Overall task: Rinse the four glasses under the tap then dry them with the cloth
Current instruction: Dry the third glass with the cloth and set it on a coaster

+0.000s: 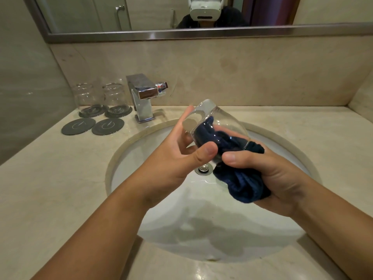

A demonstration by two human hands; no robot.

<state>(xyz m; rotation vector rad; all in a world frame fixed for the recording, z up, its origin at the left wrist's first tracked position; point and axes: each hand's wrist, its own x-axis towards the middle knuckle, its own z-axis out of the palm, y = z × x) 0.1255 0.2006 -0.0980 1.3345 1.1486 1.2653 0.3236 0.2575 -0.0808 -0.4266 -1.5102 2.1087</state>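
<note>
Tap [142, 96]: mounted behind the sink [141, 150]
Glass [212, 122]: held tilted in front of the tap, base turned toward the tap, mouth turned away from it
Left hand [181, 150]: clamped on the glass, thumb on the side away from the tap, fingers curled behind
Right hand [262, 178]: closed tight on the cloth [242, 184], in front and right of the tap
Cloth: dark blue, one end is pushed inside the glass
Second glass [116, 98]: stood on a coaster [119, 113], just left of the tap
Third glass [85, 98]: stood further left of the tap, beside the second glass
Bare coasters [78, 126]: two, laid in front and left of the tap
</note>
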